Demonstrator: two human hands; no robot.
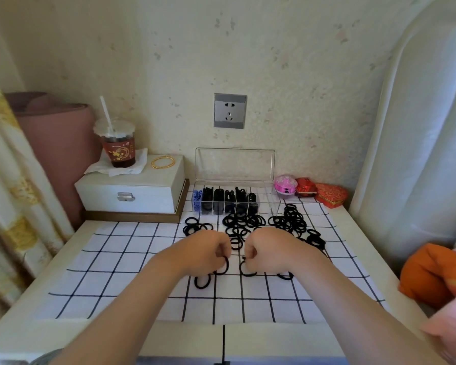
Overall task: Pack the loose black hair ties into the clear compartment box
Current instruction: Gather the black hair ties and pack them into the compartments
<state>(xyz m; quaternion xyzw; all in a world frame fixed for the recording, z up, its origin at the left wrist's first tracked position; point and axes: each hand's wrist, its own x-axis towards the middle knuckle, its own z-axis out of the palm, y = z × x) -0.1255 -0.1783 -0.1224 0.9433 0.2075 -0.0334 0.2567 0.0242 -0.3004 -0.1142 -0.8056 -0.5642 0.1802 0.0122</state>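
Clear compartment box [271,204] with black hair ties [219,199]

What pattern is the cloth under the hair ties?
The cloth is white with black grid lines; head view.

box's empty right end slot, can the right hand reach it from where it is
Probably yes. The lid stands open at the back, the slot looks empty, and only loose ties lying flat sit between it and the right hand, which grips a tie.
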